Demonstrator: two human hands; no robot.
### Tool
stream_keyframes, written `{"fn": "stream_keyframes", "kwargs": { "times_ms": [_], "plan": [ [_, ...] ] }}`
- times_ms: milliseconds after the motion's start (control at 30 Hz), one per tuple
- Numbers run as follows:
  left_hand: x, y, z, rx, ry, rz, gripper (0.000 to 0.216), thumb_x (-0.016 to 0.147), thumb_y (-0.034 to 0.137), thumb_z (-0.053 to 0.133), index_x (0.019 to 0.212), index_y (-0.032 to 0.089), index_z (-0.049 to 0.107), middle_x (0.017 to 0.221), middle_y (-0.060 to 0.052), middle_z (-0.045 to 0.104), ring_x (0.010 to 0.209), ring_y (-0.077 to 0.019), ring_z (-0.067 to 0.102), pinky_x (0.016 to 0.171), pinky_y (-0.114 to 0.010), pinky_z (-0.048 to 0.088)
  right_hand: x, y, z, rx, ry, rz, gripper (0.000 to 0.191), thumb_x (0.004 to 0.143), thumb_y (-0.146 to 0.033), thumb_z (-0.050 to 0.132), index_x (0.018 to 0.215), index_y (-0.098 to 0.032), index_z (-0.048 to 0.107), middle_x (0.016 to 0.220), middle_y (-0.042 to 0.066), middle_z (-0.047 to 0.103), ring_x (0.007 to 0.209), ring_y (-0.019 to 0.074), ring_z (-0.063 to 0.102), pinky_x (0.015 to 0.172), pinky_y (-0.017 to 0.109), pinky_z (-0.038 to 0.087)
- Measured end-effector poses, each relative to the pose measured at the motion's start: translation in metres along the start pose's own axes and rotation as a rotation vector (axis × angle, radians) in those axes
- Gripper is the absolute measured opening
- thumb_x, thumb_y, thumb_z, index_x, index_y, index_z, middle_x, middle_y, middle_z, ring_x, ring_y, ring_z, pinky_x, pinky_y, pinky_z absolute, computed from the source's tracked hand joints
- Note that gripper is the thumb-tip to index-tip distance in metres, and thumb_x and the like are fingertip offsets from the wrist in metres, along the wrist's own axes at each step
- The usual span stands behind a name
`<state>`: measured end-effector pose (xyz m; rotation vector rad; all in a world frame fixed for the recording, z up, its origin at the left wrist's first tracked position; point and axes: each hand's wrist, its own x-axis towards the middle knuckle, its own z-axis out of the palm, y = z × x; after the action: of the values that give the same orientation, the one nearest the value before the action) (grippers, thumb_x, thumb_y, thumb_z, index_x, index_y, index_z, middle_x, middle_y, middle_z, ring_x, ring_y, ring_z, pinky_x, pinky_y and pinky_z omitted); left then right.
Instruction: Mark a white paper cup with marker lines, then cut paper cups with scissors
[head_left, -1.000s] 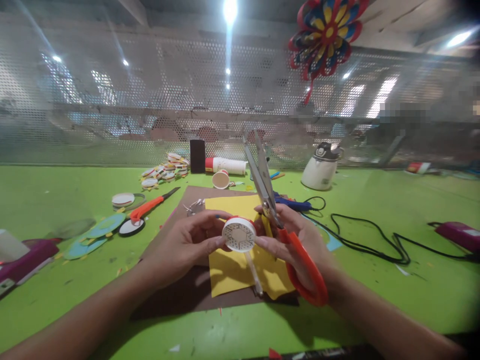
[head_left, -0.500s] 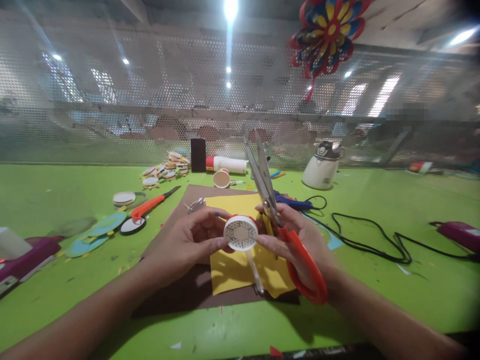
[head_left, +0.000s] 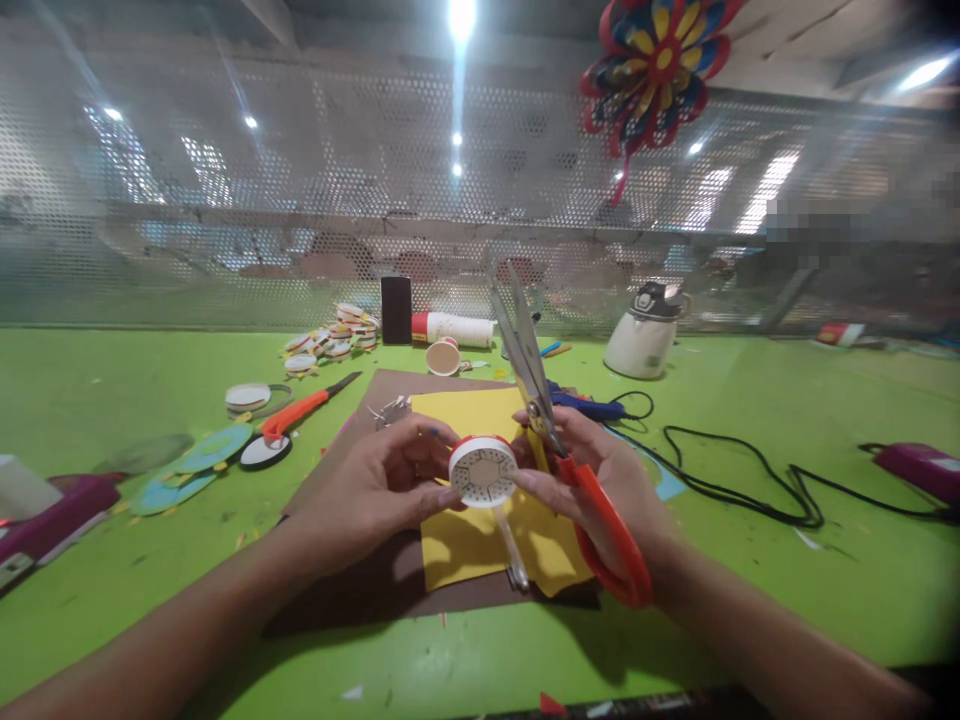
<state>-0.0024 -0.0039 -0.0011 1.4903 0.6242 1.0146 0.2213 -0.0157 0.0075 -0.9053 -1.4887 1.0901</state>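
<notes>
Between both hands I hold a small round white disc with a red rim and a dotted hexagon pattern (head_left: 482, 470). My left hand (head_left: 375, 490) pinches its left edge with thumb and fingers. My right hand (head_left: 592, 480) touches its right edge with the fingertips while gripping orange-handled scissors (head_left: 570, 470), whose blades point up and away, slightly apart. Under the hands lie a yellow sheet (head_left: 480, 530) and a brown card (head_left: 375, 580) on the green table (head_left: 750, 560). A clear stick (head_left: 510, 545) lies on the yellow sheet.
A second pair of orange scissors (head_left: 304, 408) and paper discs (head_left: 202, 455) lie to the left. Behind are stacked round pieces (head_left: 334, 340), a black box (head_left: 395, 310), paper cups (head_left: 450, 345) and a white jug (head_left: 645, 330). A black cable (head_left: 750, 480) runs right. Purple tools sit at the left edge (head_left: 52, 510) and right edge (head_left: 919, 468).
The disc and both hands have barely shifted, a touch lower and to the right. The grip on the scissors is the same.
</notes>
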Motion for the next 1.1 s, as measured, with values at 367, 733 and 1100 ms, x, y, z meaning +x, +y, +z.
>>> {"fn": "stream_keyframes", "kwargs": {
  "times_ms": [367,733,1100],
  "plan": [
    [-0.0001,-0.0007,-0.0015,0.041,-0.008,0.036,0.028,0.082,0.020,0.077,0.105,0.019,0.061,0.095,-0.002,0.071,0.087,-0.0137,0.067,0.081,-0.029,0.057,-0.0020,0.0006,-0.0007,0.018,-0.008,-0.009,0.044,0.070,-0.031,0.085,0.107,-0.023,0.063,0.087,0.001,0.073,0.085,0.0162,0.070,0.077,0.028,0.059],
    [-0.0016,0.0000,-0.0028,0.095,0.023,0.014,0.032,0.082,0.023,0.077,0.108,0.020,0.060,0.094,-0.001,0.072,0.087,-0.0140,0.069,0.080,-0.028,0.055,-0.0019,0.0018,-0.0035,0.015,-0.029,-0.022,0.043,0.071,-0.028,0.085,0.108,-0.024,0.063,0.089,0.001,0.073,0.085,0.0158,0.070,0.077,0.029,0.059],
    [0.0021,-0.0046,-0.0050,0.014,-0.036,-0.040,0.031,0.083,0.024,0.075,0.107,0.020,0.057,0.093,-0.002,0.071,0.085,-0.0154,0.071,0.081,-0.030,0.056,-0.0012,0.0016,-0.0013,-0.030,-0.008,-0.008,0.046,0.069,-0.035,0.084,0.108,-0.023,0.063,0.087,0.002,0.072,0.085,0.0191,0.071,0.079,0.035,0.060]
  ]
}}
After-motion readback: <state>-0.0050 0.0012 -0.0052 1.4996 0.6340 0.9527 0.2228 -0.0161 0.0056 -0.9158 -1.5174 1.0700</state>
